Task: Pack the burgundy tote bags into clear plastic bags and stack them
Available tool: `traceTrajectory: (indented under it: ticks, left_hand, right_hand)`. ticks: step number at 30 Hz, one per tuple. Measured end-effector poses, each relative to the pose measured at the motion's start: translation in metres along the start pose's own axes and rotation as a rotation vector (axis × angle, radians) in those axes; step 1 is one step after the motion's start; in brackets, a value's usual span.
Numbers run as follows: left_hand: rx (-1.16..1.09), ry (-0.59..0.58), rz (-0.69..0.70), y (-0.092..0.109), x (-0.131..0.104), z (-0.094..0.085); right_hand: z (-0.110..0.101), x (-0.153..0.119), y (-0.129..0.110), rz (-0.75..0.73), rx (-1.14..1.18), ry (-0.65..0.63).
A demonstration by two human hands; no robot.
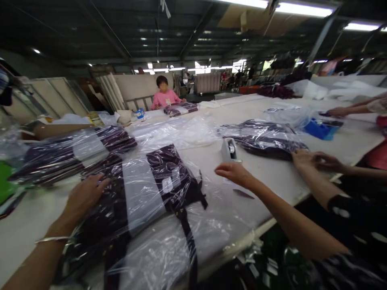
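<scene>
My left hand [86, 194], a bracelet at its wrist, lies on a dark garment [169, 173] in a clear plastic bag. Its fingers look apart and rest on the film. A pale band crosses the folded garment, and dark straps extend from it. My right hand [234, 174] is above the table, just in front of a grey tape dispenser [229, 150]. Its fingers are pressed together; whether they pinch anything is too small to see. Below that hand a thin dark piece [243, 194] lies on the tabletop.
Bagged dark garments [72, 151] are stacked at the left. Another bagged garment [266, 137] lies at the right, touched by a co-worker's hand [304, 159]. A blue holder [322, 128] stands farther back. Across the table is a person in pink [166, 98].
</scene>
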State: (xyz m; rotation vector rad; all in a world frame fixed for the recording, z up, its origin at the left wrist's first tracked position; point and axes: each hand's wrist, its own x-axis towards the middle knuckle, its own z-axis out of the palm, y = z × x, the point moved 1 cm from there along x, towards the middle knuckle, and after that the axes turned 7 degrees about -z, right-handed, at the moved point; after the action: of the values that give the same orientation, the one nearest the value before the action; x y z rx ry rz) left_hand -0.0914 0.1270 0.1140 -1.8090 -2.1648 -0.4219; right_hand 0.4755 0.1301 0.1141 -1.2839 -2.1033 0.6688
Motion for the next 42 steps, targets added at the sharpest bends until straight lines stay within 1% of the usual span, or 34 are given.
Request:
traceTrajectory:
  ticks: [1,2,3,4,5,7,9,10,12,13,15,16,18,20,21,22,24,26,28,32,34,36,38,39,42]
  left_hand:
    - [-0.049,-0.009,0.008,0.019,-0.003,-0.012]
    - [-0.108,-0.015,0.026,0.041,-0.008,-0.024]
    - [-0.176,-0.003,0.058,0.068,-0.014,-0.036]
    - [-0.232,0.001,0.117,0.097,-0.022,-0.047]
    - [-0.284,0.025,0.164,0.127,-0.032,-0.056]
    - [-0.38,0.055,0.273,0.185,-0.054,-0.071]
    - [-0.446,0.06,0.378,0.234,-0.082,-0.082]
    - [-0.48,0.066,0.421,0.253,-0.096,-0.087]
    - [-0.557,0.059,0.478,0.282,-0.126,-0.093]
    - [-0.604,0.039,0.488,0.292,-0.14,-0.096]
    - [-0.716,-0.048,0.462,0.308,-0.164,-0.098]
    - [-0.779,-0.116,0.423,0.315,-0.174,-0.097]
    - [-0.937,-0.27,0.293,0.33,-0.189,-0.092]
    - [-1.152,-0.409,0.131,0.346,-0.197,-0.083]
    - [-1.276,-0.46,0.061,0.353,-0.199,-0.079]
    - [-1.402,-0.498,0.007,0.36,-0.2,-0.076]
    - [-1.607,-0.537,-0.052,0.369,-0.2,-0.072]
    - [-1.682,-0.508,-0.061,0.368,-0.2,-0.074]
    - [-1.609,-0.449,-0.043,0.36,-0.203,-0.081]
    - [-1.271,-0.303,0.03,0.335,-0.214,-0.102]
    - [-1.197,-0.205,0.059,0.324,-0.219,-0.114]
    - [-1.228,-0.151,0.09,0.314,-0.222,-0.124]
    - [-1.304,-0.157,0.106,0.305,-0.223,-0.131]
    - [-1.343,-0.184,0.097,0.3,-0.222,-0.133]
    - [-1.466,-0.336,0.0,0.286,-0.222,-0.131]
  right_hand:
    - [-0.016,-0.024,0.018,0.072,-0.035,0.04]
    - [-0.028,-0.045,0.036,0.131,-0.059,0.071]
    - [-0.035,-0.06,0.052,0.166,-0.084,0.091]
    - [-0.037,-0.071,0.065,0.186,-0.117,0.088]
    - [-0.035,-0.078,0.074,0.198,-0.158,0.073]
    - [-0.025,-0.084,0.082,0.21,-0.274,0.021]
    - [-0.015,-0.085,0.08,0.217,-0.395,0.0]
    - [-0.013,-0.085,0.077,0.22,-0.429,0.013]
    - [-0.014,-0.087,0.07,0.222,-0.388,0.08]
    - [-0.017,-0.089,0.067,0.228,-0.302,0.128]
    - [-0.023,-0.092,0.059,0.236,-0.012,0.213]
    - [-0.025,-0.093,0.052,0.234,0.168,0.249]
    - [-0.022,-0.097,0.033,0.224,0.527,0.308]
    - [-0.012,-0.101,0.005,0.199,0.813,0.348]
    - [-0.005,-0.104,-0.011,0.186,0.913,0.36]
    - [0.003,-0.107,-0.026,0.174,0.986,0.363]
    - [0.019,-0.114,-0.053,0.146,1.069,0.339]
    - [0.032,-0.119,-0.071,0.128,1.099,0.274]
    - [0.038,-0.119,-0.078,0.124,1.091,0.223]
    - [0.039,-0.111,-0.083,0.149,1.055,0.201]
    - [0.041,-0.108,-0.089,0.187,1.082,0.115]
    - [0.047,-0.106,-0.099,0.243,1.144,0.013]
    - [0.053,-0.107,-0.109,0.278,1.2,-0.092]
    - [0.056,-0.107,-0.114,0.283,1.212,-0.142]
    - [0.063,-0.106,-0.126,0.254,1.183,-0.263]
